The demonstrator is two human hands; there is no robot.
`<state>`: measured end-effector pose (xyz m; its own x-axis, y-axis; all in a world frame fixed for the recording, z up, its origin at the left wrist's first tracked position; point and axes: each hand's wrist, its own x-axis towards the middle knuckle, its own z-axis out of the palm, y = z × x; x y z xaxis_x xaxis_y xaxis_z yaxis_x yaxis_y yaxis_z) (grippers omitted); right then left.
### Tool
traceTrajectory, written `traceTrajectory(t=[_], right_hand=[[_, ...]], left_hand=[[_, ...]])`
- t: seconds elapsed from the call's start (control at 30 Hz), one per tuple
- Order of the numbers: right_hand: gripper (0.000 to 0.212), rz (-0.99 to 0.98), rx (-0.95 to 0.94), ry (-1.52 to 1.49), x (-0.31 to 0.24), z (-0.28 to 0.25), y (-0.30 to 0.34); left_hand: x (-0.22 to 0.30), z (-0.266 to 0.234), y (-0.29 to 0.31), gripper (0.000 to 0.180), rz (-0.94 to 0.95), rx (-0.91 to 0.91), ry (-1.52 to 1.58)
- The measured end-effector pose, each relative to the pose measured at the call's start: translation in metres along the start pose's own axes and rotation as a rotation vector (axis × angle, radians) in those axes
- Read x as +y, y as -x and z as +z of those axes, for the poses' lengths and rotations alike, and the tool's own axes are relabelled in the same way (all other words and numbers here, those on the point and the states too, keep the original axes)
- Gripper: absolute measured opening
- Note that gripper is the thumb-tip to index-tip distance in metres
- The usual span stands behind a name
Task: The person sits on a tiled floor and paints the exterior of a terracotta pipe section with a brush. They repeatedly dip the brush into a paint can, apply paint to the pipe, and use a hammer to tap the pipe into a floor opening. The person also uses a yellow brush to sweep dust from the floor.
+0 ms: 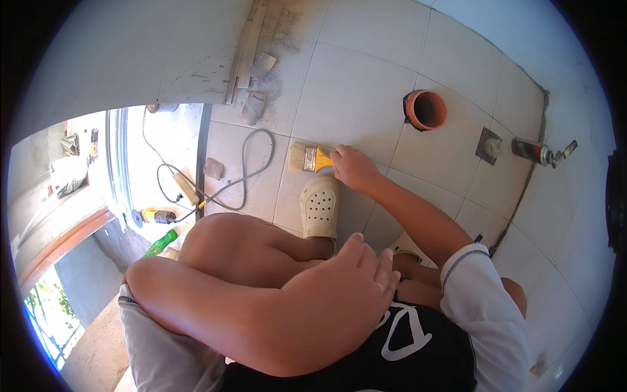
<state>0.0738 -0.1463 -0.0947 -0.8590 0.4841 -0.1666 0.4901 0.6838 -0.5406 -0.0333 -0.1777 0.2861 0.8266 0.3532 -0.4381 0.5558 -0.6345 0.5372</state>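
Note:
My right hand (354,168) is closed round the yellow handle of a wide paintbrush (307,159). Its pale bristles point left, low over the tiled floor (353,72) just beyond my cream clog (320,206); whether they touch the tiles I cannot tell. My left arm lies bent across my front. The left hand (349,277) is raised by my knees with its fingers stretched out, and nothing shows in it.
An orange pipe (426,110) sticks up from the floor, near a square drain opening (488,146) and a spray can (530,151). Debris (253,108) lies along the far-left boards. A grey cable (245,183), an angle grinder (153,215) and a green bottle (160,243) are at left.

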Motion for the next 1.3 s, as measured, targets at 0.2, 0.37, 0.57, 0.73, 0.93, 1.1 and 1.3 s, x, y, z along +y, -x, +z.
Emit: traceTrajectory(t=[0.2,0.37,0.57,0.73,0.93,1.1,1.3], right_hand=[[0.025,0.338,-0.029,-0.239,-0.006,-0.094,0.041],[0.023,0.608,-0.284,-0.005,0.018,-0.179,0.133],[0.021,0.838,-0.396,0.219,0.077,-0.185,0.186],[0.019,0.765,-0.406,0.228,0.088,-0.136,0.169],[0.018,0.749,-0.22,-0.115,0.025,-0.122,0.121],[0.024,0.873,-0.254,-0.091,0.001,-0.148,0.106],[0.02,0.373,-0.41,0.074,-0.002,-0.107,0.038]], left_hand=[[-0.001,-0.013,0.001,0.053,0.079,0.037,-0.078],[0.0,-0.026,0.004,0.045,-0.064,0.499,0.111],[0.01,-0.011,-0.004,0.023,-0.579,1.554,0.521],[-0.006,0.012,0.007,0.02,-0.497,1.475,0.262],[-0.017,0.004,0.008,0.021,-0.494,1.405,0.173],[-0.017,-0.001,0.012,0.022,-0.494,1.368,0.227],[-0.017,-0.004,0.013,0.025,-0.493,1.359,0.251]])
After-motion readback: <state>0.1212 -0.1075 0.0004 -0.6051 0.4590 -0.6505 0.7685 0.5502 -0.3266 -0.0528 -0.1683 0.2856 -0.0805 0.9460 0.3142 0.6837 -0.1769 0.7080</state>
